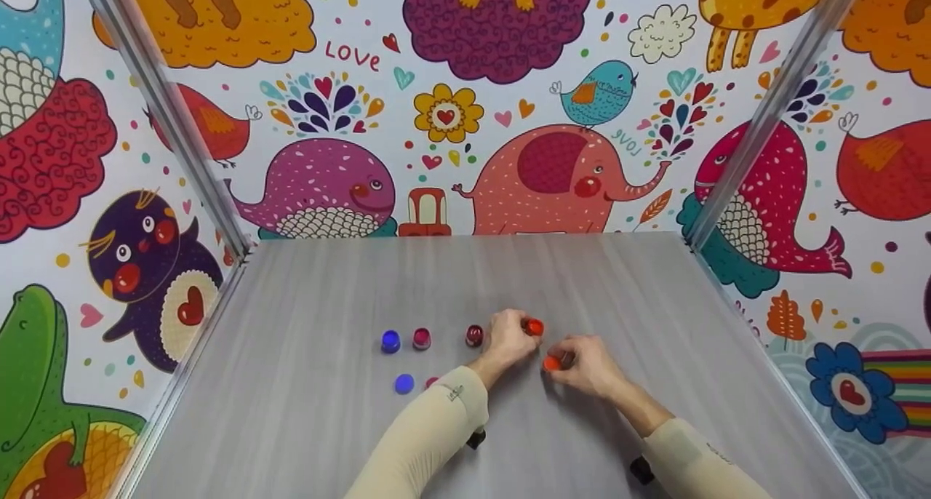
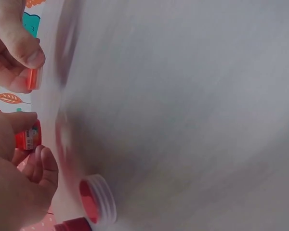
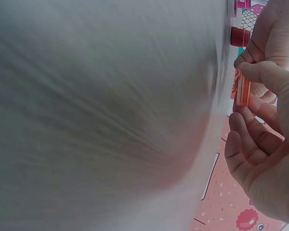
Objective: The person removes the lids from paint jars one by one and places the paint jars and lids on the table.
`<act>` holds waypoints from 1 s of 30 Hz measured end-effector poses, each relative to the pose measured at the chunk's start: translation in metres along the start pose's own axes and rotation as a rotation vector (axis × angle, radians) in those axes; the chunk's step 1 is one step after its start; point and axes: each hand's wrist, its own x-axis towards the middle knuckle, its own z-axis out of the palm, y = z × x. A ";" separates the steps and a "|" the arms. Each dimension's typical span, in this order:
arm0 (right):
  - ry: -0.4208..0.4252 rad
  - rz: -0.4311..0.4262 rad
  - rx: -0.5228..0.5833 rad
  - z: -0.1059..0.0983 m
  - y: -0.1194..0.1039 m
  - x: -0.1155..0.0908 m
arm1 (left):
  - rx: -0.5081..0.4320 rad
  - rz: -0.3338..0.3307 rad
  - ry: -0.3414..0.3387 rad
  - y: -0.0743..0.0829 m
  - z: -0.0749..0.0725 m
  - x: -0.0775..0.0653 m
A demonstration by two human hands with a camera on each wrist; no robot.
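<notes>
My left hand [image 1: 509,335] grips a small orange paint pot [image 1: 534,327] between thumb and fingers; a printed label shows on its side in the left wrist view. Close by on the right, my right hand [image 1: 588,366] pinches an orange lid [image 1: 553,364] by its edge, apart from the pot. Just left of my left hand stands a dark red paint pot [image 1: 474,335]. In the left wrist view, a red lid [image 2: 97,199] with a clear ridged rim appears near the red pot [image 2: 74,225]; my left sleeve hides this lid in the head view.
A blue pot [image 1: 390,341] and a magenta pot [image 1: 422,338] stand farther left on the grey table [image 1: 305,288]. In front of them lie a blue lid [image 1: 404,384] and a pink lid [image 1: 432,382], partly covered by my left sleeve. Patterned walls [image 1: 349,193] enclose the table.
</notes>
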 end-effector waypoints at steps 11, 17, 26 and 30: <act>-0.014 -0.009 0.011 0.007 -0.003 0.000 | 0.042 -0.076 -0.062 0.001 -0.001 -0.001; -0.007 0.017 -0.017 0.009 -0.003 0.001 | 0.051 -0.096 -0.076 0.002 0.000 0.000; -0.034 0.023 -0.027 0.012 -0.001 -0.001 | 0.063 -0.131 -0.079 0.006 0.003 -0.001; -0.034 0.019 -0.017 0.012 0.002 -0.002 | 0.068 -0.131 -0.082 0.008 0.003 -0.002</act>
